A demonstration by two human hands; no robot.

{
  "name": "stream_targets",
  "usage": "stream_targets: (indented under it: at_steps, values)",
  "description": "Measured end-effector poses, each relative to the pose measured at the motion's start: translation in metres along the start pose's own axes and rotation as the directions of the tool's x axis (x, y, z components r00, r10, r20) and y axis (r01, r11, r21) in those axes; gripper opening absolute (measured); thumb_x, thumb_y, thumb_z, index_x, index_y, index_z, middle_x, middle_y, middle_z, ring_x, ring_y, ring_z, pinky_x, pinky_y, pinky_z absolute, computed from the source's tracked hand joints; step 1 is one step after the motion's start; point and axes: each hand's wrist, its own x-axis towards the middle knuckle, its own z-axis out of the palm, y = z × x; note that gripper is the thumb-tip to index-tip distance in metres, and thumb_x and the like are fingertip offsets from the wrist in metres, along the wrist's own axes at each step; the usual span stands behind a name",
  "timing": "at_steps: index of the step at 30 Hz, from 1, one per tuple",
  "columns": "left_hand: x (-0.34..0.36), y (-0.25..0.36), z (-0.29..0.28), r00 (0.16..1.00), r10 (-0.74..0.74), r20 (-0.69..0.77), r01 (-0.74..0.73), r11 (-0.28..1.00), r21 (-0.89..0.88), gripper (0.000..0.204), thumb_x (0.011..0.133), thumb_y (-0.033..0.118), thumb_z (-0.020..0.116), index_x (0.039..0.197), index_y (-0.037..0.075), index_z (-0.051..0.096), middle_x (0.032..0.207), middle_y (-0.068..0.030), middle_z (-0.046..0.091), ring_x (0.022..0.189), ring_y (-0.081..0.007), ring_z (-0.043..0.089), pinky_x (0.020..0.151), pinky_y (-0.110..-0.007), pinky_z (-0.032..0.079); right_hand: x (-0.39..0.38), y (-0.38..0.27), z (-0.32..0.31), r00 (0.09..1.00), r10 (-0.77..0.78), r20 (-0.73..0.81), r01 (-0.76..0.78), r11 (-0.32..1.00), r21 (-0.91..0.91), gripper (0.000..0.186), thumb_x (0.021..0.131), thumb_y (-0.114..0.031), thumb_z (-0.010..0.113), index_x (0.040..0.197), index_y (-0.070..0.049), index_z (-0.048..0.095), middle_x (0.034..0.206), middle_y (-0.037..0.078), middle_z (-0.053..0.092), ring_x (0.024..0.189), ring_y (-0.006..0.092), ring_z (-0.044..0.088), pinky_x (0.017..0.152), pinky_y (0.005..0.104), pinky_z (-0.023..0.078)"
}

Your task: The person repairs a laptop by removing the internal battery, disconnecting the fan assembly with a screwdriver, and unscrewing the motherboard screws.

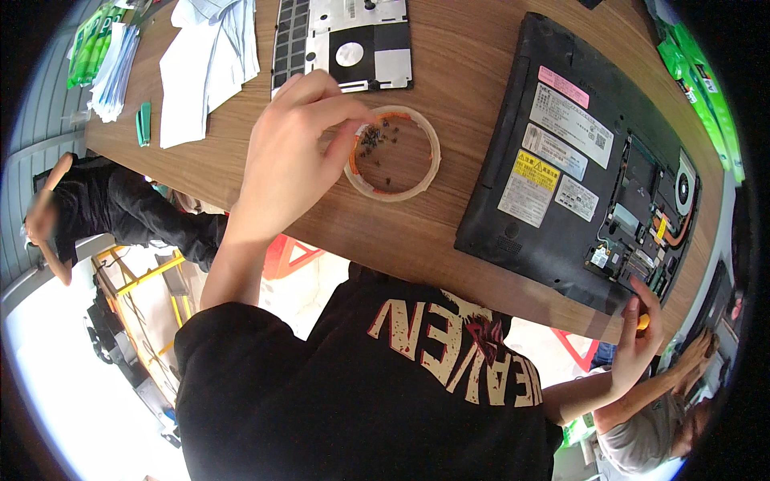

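Note:
My left hand (297,152) is over the near edge of a roll of tape (434,164) lying flat, its thumb and fingertips pinched together; whatever is between them is too small to make out. Inside the ring lie several small dark screws (374,138). To the right, a black laptop (545,232) rests bottom side up, its cover off at one end so that a fan (684,189) and circuit boards show. My right hand (639,333) is at the laptop's near right corner, index finger stretched along its edge. A yellow object (643,321), mostly hidden, is held in its curled fingers.
A flat black and silver cover panel (345,48) lies beyond the tape. White papers (210,72) and a green-handled item (143,124) are at the left. Green packs (706,92) line the far right. One person (128,196) sits left; another person's arms (682,369) are at right.

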Motion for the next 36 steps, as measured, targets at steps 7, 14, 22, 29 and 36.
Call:
stream_targets:
  at_steps: [7,14,22,29,36]
  values:
    - [0.008,-0.008,0.013,0.981,0.192,-0.024,-0.192,0.981,0.012,0.008,0.073,0.004,0.070,0.080,0.008,0.069,0.081,-0.0052,0.057,0.082,-0.0252,0.057,0.071,-0.037,0.048,-0.002,-0.002,-0.002,1.000,-0.007,0.007,0.007,0.999,-0.034,0.021,0.095,-0.009,0.054,0.112,-0.002,0.065,0.087,-0.001,0.059,0.069,0.0054,0.043,0.062,0.0192,0.032]
    - [0.006,-0.005,0.013,0.980,0.199,0.019,-0.200,0.972,0.122,0.014,0.071,0.006,0.073,0.084,0.005,0.069,0.081,-0.0072,0.054,0.079,-0.0259,0.056,0.070,-0.037,0.046,-0.007,0.008,-0.004,0.997,0.069,0.041,-0.071,0.997,0.036,0.021,0.095,-0.010,0.054,0.113,-0.001,0.064,0.087,0.000,0.058,0.069,0.0056,0.044,0.062,0.0189,0.033]
    - [0.004,-0.004,0.013,0.971,0.227,0.068,-0.237,0.943,0.233,0.012,0.071,0.008,0.072,0.083,0.007,0.071,0.079,-0.0053,0.054,0.077,-0.0241,0.056,0.070,-0.037,0.046,-0.009,0.011,-0.004,0.998,0.053,0.039,-0.053,0.999,0.002,0.022,0.096,-0.009,0.054,0.113,0.000,0.063,0.094,0.002,0.062,0.071,0.0060,0.047,0.063,0.0194,0.036]
    - [0.004,-0.005,0.014,0.975,0.204,0.087,-0.220,0.939,0.265,0.003,0.074,0.010,0.069,0.076,0.009,0.069,0.081,-0.0011,0.057,0.085,-0.0196,0.058,0.074,-0.035,0.046,-0.012,0.015,-0.005,0.998,0.054,0.039,-0.055,0.998,0.014,0.022,0.096,-0.010,0.054,0.113,0.000,0.064,0.090,0.001,0.061,0.068,0.0056,0.046,0.061,0.0190,0.034]
    - [0.008,-0.004,0.011,0.968,0.222,0.116,-0.244,0.944,0.223,0.010,0.071,0.008,0.071,0.081,0.006,0.070,0.081,-0.0052,0.058,0.081,-0.0249,0.059,0.071,-0.037,0.048,-0.013,0.013,-0.003,0.999,0.019,0.039,-0.020,1.000,0.021,0.022,0.095,-0.010,0.055,0.113,-0.002,0.064,0.085,0.000,0.057,0.067,0.0053,0.044,0.060,0.0190,0.033]
